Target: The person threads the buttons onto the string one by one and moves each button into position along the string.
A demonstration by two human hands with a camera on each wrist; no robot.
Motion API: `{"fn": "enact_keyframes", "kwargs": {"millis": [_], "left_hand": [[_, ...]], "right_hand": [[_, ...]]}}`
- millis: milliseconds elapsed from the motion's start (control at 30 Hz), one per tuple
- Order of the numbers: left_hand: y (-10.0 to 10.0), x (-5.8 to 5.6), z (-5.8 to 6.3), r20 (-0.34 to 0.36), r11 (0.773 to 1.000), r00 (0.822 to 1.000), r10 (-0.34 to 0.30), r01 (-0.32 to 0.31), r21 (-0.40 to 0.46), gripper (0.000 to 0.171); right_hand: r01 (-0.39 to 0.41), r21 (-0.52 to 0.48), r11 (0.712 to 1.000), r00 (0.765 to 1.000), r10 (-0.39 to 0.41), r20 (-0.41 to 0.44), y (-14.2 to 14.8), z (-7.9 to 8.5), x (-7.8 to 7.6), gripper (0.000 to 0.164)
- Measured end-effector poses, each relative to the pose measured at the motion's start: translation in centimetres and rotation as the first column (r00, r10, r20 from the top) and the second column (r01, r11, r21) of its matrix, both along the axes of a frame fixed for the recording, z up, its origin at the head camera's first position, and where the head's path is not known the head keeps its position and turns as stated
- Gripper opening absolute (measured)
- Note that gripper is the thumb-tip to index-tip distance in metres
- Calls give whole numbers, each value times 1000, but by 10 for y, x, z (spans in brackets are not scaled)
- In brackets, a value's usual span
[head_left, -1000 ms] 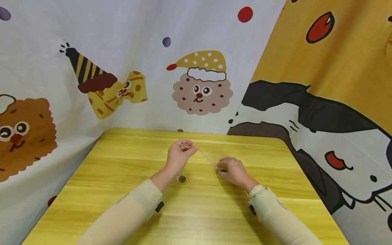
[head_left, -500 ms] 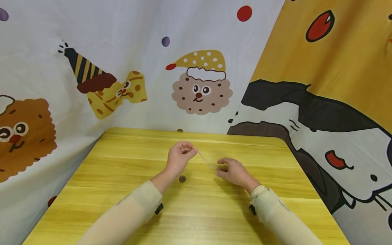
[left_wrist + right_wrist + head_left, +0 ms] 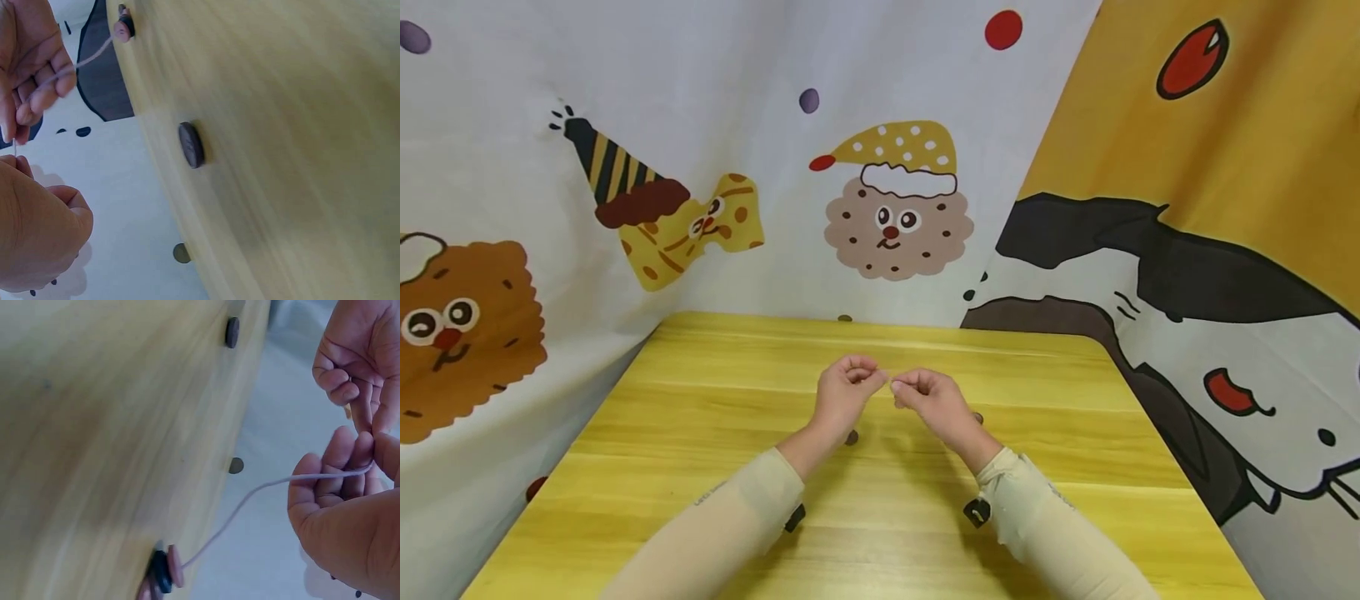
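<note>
My left hand (image 3: pixel 842 396) and right hand (image 3: pixel 934 404) meet fingertip to fingertip above the far middle of the table. The thumb and fingers of my left hand pinch the end of a thin pale string (image 3: pixel 253 490). My right hand pinches the same string close beside them, and a short bit shows between the hands in the left wrist view. From the right palm the string droops to several pink and dark strung discs (image 3: pixel 165 569) at the table, largely behind my right wrist in the head view. One loose dark brown disc (image 3: pixel 191 145) lies near my left wrist.
The yellow wood-grain table (image 3: pixel 880 517) ends at a printed cloth backdrop (image 3: pixel 775 283). A small black device (image 3: pixel 977 512) sits under the right sleeve, and another black device (image 3: pixel 794 517) under the left one.
My right hand has left the strung discs and moved left and up to my left hand, now pinching the string there. The left hand has hardly moved.
</note>
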State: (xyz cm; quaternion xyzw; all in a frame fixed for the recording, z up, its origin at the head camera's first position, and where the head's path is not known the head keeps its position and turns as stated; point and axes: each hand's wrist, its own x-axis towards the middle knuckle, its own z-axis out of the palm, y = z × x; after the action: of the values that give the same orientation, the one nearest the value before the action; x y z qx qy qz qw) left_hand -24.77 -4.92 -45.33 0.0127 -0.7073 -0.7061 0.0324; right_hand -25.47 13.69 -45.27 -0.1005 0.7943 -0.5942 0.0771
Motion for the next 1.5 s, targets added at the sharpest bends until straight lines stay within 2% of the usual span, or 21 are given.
{"fn": "enact_keyframes", "kwargs": {"millis": [133,300,367,400,433,467,500,567,633,667,700,767,967,1200,1367,1500], "left_hand": [[-1,1,-5,17,1000,1000,4,-4,-4,22],[-4,2,-13,11,998,999,-48,48,-51,25],[-9,2,-16,-7,986,997,-83,81,-148,27],[-13,1,-19,-12,969,994,-106,101,-223,26],[-17,1,-22,-13,944,991,-137,126,-305,27],[-21,0,-25,-5,908,986,-169,154,-390,28],[-25,-1,-29,6,857,979,-202,180,-483,29],[-33,-1,-37,27,731,961,-276,228,-644,33],[-40,0,-43,54,621,936,-347,273,-735,41],[-42,0,-46,64,580,926,-371,285,-763,45],[-43,0,-48,66,551,918,-391,291,-782,48],[-44,1,-50,71,523,908,-412,300,-798,51],[-44,1,-49,103,528,918,-383,309,-791,49],[-50,-1,-50,112,571,920,-376,325,-754,45],[-59,-1,-52,121,579,917,-379,337,-743,46],[-62,-1,-51,126,589,918,-375,341,-733,34]], "right_hand": [[26,-42,999,999,-25,26,3,-5,0,31],[-2,-30,1000,1000,3,23,8,-9,2,30],[-8,-10,1000,1000,8,2,10,-9,3,26],[-8,0,1000,1000,8,-5,11,-10,3,24],[-5,10,1000,1000,6,-10,12,-10,3,23],[-3,19,1000,1000,3,-12,13,-10,3,22],[0,28,1000,1000,0,-12,14,-10,4,21],[-2,32,999,1000,2,-4,13,-11,3,21],[-7,37,999,1000,6,4,12,-11,4,21],[-13,39,999,1000,13,7,12,-11,4,21],[-18,42,999,1000,18,8,12,-11,4,21],[-29,48,998,1000,29,11,12,-10,4,21],[-38,54,998,999,37,22,14,-9,7,19],[-24,59,998,1000,23,17,15,-9,7,17],[-37,63,997,999,35,23,17,-12,6,18],[-35,54,998,999,34,24,19,-14,4,20]]}}
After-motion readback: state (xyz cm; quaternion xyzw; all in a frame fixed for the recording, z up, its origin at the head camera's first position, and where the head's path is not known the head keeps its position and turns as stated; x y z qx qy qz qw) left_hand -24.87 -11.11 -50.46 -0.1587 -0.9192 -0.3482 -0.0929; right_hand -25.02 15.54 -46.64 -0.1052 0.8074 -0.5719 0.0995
